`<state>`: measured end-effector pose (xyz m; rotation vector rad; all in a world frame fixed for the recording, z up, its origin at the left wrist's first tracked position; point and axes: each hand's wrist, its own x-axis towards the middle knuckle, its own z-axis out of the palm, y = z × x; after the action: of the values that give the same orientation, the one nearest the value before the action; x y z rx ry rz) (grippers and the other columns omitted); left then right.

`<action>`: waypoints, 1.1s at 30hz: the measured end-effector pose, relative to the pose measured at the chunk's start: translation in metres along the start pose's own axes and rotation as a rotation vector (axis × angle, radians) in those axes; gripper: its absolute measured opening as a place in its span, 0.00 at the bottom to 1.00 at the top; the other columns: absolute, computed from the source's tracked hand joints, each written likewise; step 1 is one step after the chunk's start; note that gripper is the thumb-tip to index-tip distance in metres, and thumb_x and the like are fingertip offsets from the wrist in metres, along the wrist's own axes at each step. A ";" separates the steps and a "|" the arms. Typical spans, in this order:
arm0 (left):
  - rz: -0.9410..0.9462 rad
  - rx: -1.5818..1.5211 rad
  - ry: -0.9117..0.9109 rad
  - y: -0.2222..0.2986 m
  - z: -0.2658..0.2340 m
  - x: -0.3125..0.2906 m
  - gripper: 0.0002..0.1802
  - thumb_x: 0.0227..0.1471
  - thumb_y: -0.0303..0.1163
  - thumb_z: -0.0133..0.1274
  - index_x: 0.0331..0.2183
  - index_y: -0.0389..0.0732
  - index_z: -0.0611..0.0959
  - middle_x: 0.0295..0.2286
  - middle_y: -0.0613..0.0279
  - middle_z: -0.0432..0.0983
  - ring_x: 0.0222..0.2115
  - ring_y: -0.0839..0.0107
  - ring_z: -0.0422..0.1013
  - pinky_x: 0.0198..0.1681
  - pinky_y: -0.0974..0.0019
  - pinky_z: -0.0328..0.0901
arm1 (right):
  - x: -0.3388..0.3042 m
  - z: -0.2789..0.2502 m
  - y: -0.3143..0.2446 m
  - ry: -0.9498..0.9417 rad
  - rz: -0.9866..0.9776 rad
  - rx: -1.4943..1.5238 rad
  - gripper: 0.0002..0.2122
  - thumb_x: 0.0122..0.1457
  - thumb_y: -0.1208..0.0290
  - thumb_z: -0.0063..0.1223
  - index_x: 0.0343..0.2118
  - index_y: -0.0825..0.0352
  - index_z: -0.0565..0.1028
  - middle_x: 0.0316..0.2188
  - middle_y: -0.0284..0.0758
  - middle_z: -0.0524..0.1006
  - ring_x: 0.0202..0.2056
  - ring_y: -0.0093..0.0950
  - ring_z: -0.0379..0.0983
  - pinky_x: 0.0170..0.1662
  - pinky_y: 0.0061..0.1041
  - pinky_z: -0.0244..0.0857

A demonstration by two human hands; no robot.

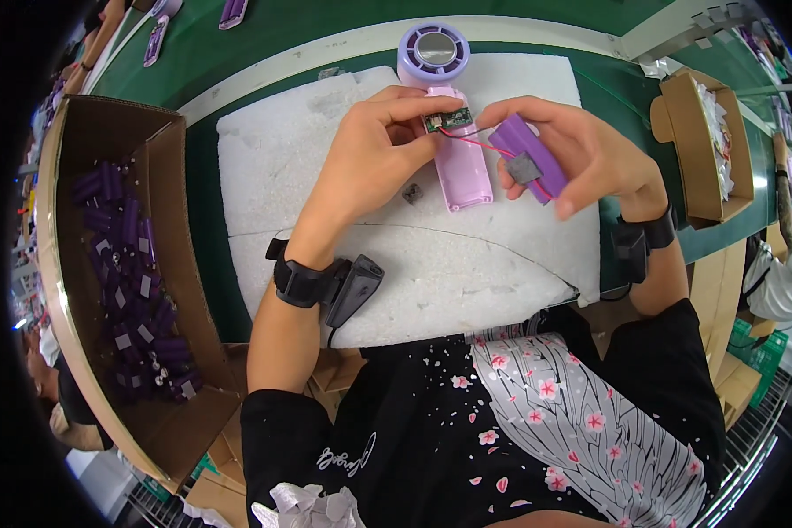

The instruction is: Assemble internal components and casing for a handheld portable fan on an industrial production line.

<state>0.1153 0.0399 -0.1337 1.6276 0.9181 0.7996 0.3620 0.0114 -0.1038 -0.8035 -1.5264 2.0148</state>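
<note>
A handheld fan (434, 55) lies on the white foam board, its round lilac head away from me and its pink handle shell (465, 172) open toward me. Inside the upper handle sits a small green circuit board (449, 121). My left hand (380, 145) grips the handle around that board, thumb and forefinger at its sides. In my right hand (590, 154) is a purple battery (530, 158) with a grey foam pad on it, held tilted just right of the handle. Red and dark wires run from the battery to the board.
A cardboard box (141, 114) of purple batteries stands at the left. Another carton (722, 150) with white bagged pieces is at the right. The foam board (273, 167) lies on a green bench, with a small grey scrap (412, 193) on it. A pale rail runs behind.
</note>
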 end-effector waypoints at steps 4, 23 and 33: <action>-0.024 0.050 0.043 -0.002 0.004 -0.001 0.21 0.43 0.19 0.52 0.42 0.41 0.83 0.35 0.64 0.75 0.27 0.81 0.68 0.33 0.77 0.65 | 0.001 0.005 0.006 -0.004 -0.137 0.121 0.45 0.35 0.71 0.72 0.58 0.75 0.59 0.43 0.40 0.70 0.38 0.26 0.74 0.42 0.24 0.72; 0.100 0.256 0.148 -0.002 0.007 0.000 0.17 0.41 0.27 0.61 0.39 0.43 0.85 0.37 0.58 0.79 0.22 0.77 0.71 0.27 0.74 0.67 | 0.002 -0.009 0.002 0.261 -0.054 -0.047 0.47 0.36 0.59 0.75 0.57 0.79 0.62 0.44 0.43 0.73 0.36 0.24 0.73 0.38 0.17 0.69; 0.180 0.320 0.135 0.004 0.008 -0.003 0.15 0.44 0.27 0.59 0.39 0.43 0.85 0.32 0.52 0.80 0.20 0.69 0.72 0.28 0.72 0.68 | -0.003 0.024 -0.004 0.223 -0.071 -0.565 0.44 0.32 0.75 0.73 0.57 0.69 0.64 0.48 0.39 0.73 0.41 0.25 0.72 0.47 0.25 0.67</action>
<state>0.1217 0.0330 -0.1320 1.9751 1.0466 0.9306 0.3473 -0.0059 -0.0950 -1.1216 -1.9772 1.3893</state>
